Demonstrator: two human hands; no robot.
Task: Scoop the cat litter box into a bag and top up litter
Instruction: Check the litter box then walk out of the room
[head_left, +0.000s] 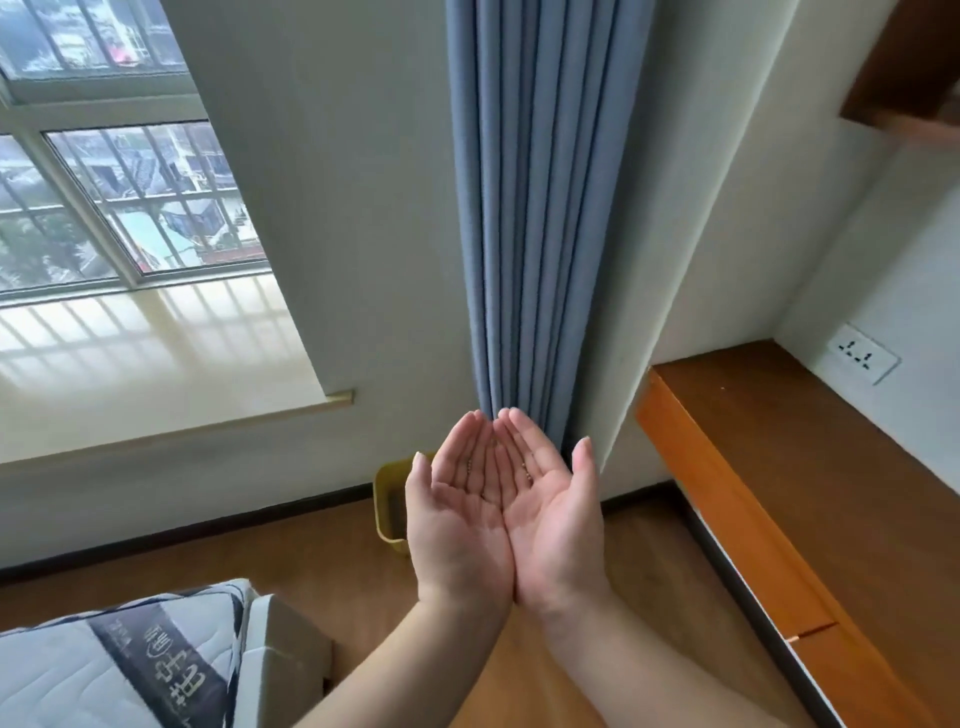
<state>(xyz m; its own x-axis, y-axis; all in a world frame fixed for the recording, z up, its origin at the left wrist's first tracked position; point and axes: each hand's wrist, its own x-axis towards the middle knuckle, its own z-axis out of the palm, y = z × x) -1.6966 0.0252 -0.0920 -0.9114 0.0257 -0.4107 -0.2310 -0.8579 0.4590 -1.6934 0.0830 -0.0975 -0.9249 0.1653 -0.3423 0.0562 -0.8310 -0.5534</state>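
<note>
Walls (363, 182) are pale and plain, with a dark skirting board (208, 530) along the foot. A barred window (104, 197) at left admits daylight, which throws striped shadows across the deep cream sill (130, 374). A blue curtain (530, 208) hangs gathered in folds down the centre. The floor (311, 561) is brown wood-effect. At right stands an orange-brown wooden desk (779, 467) against the wall, beneath a white wall socket (862, 359) (two outlets visible). A quilted mattress (104, 670) corner shows lower left.
</note>
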